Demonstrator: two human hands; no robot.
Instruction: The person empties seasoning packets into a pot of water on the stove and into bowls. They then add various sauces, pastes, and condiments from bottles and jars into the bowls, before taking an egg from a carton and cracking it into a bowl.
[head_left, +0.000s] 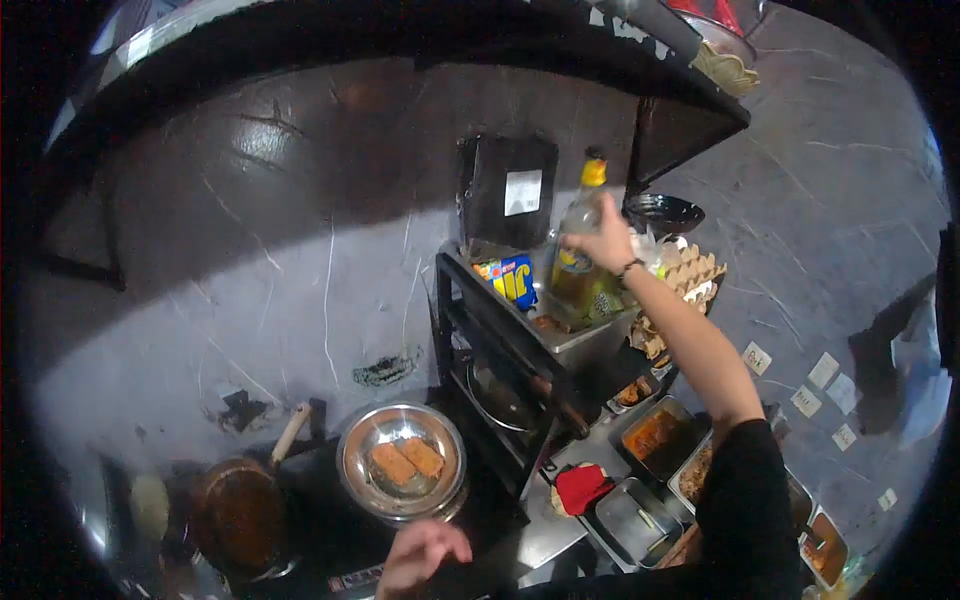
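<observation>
My right hand is wrapped round a large clear bottle with a yellow neck and dark cap. The bottle stands nearly upright over a metal tub on the raised rack; whether its base rests in the tub is hard to see. Beside it sits a blue and yellow packet. Low in the view, my left hand has loosely curled fingers with nothing visible in them. Just above that hand is a steel bowl holding two orange fillet-like pieces.
A dark pan with a wooden handle stands at the left. Egg trays and a black bowl are right of the bottle. Below lie food trays and a red cloth. The black rack rises beside the stove.
</observation>
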